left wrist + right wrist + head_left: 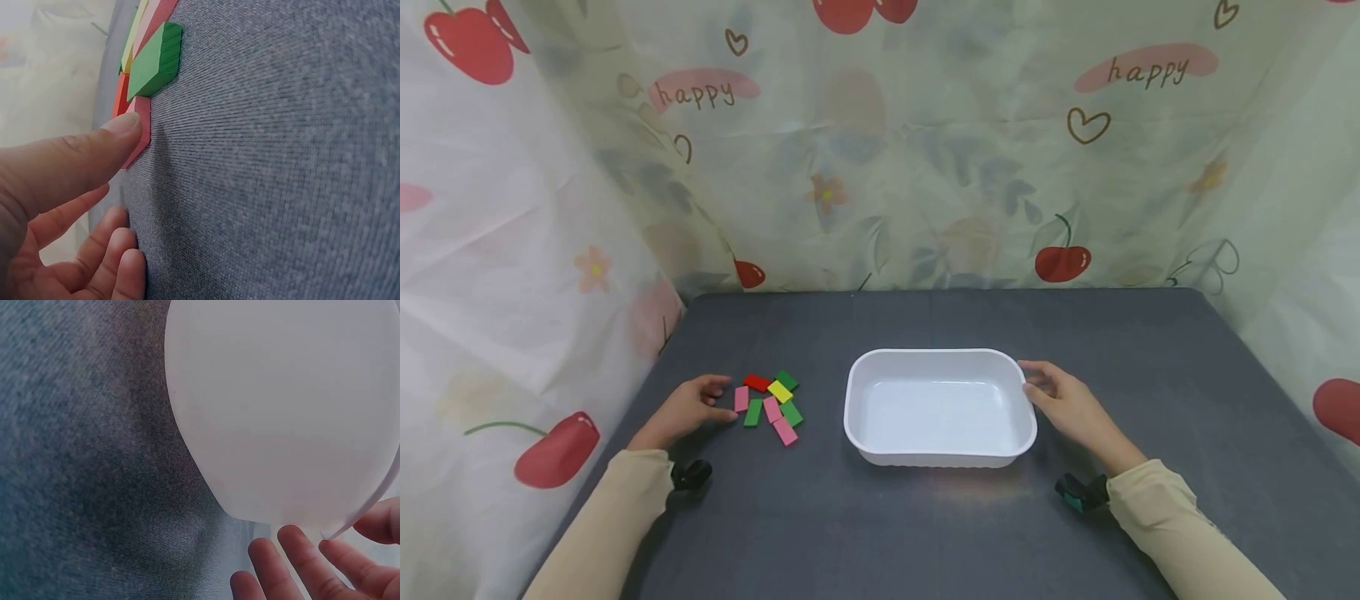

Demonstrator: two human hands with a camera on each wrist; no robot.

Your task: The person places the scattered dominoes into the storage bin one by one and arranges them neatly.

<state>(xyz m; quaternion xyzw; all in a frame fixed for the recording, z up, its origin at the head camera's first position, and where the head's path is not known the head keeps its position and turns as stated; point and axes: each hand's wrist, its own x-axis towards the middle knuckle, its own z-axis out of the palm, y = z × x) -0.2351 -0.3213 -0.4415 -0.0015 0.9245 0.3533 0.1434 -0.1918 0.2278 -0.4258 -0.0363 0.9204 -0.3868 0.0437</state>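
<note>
Several small wooden blocks in pink, green, yellow and red lie in a loose cluster on the dark cloth, left of the tray. My left hand (pixel 688 408) is at the cluster's left side, fingers relaxed and apart. In the left wrist view its thumb (pixel 94 156) overlaps the nearest pink block (pixel 142 122), beside a green block (pixel 153 62). A white rectangular tray (pixel 940 459) stands mid-table with nothing in it. At its right end is my right hand (pixel 1067 408), fingertips right at the rim. The right wrist view shows those fingers (pixel 312 565) loosely extended beside the tray's end wall.
A dark grey cloth (pixel 820 533) covers the table. A printed curtain (pixel 910 167) hangs behind it and along both sides. Black wrist devices (pixel 691 475) are strapped near both sleeve cuffs. A red block (pixel 757 382) and a yellow block (pixel 780 392) lie toward the cluster's back.
</note>
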